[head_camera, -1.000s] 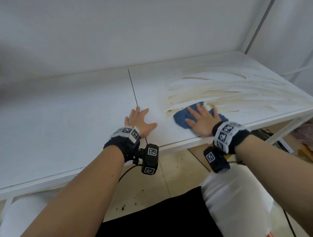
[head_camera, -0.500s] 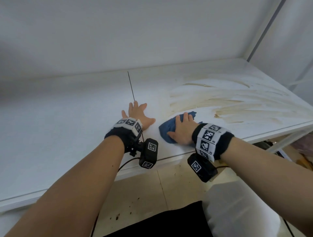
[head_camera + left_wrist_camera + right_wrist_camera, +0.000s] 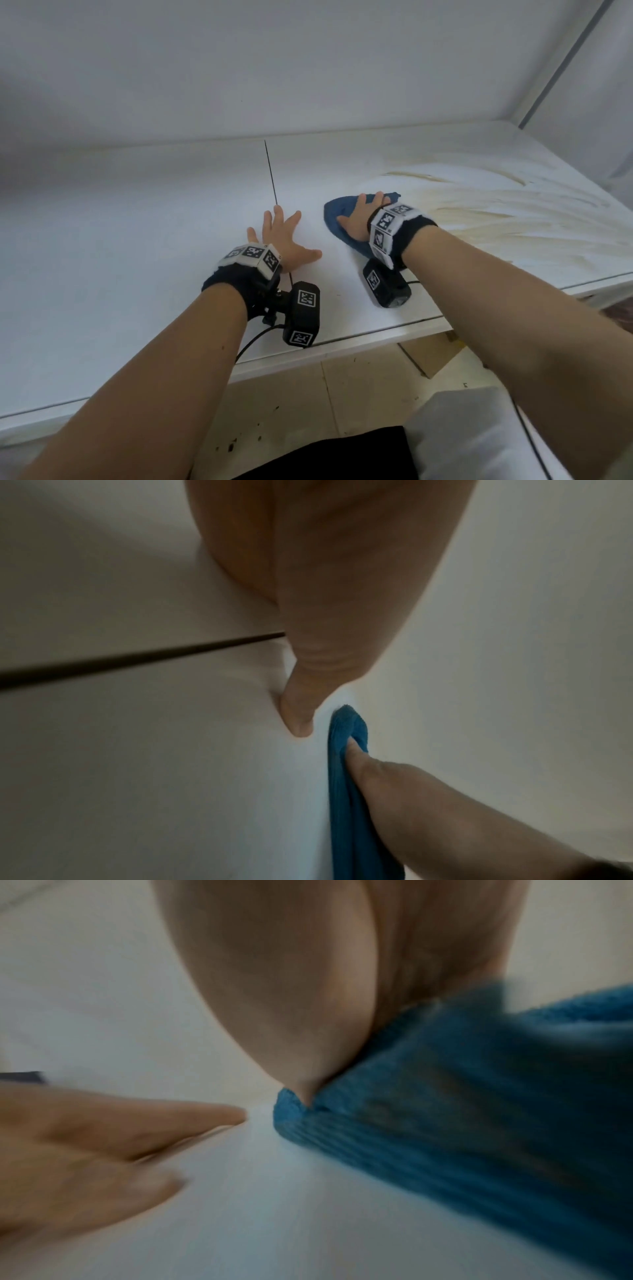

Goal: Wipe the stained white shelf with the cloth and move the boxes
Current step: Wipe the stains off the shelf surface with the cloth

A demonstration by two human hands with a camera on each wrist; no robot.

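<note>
Flat beneath the right hand point(image 3: 359, 219), its fingers point(image 3: 376, 198) spread straight, lies the cloth point(image 3: 337, 214) (left hand point(image 3: 284, 240) splayed beside).

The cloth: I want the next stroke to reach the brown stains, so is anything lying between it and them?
Nothing visible does. The blue cloth under the right hand sits just left of the brown stains, with bare shelf between.
</note>
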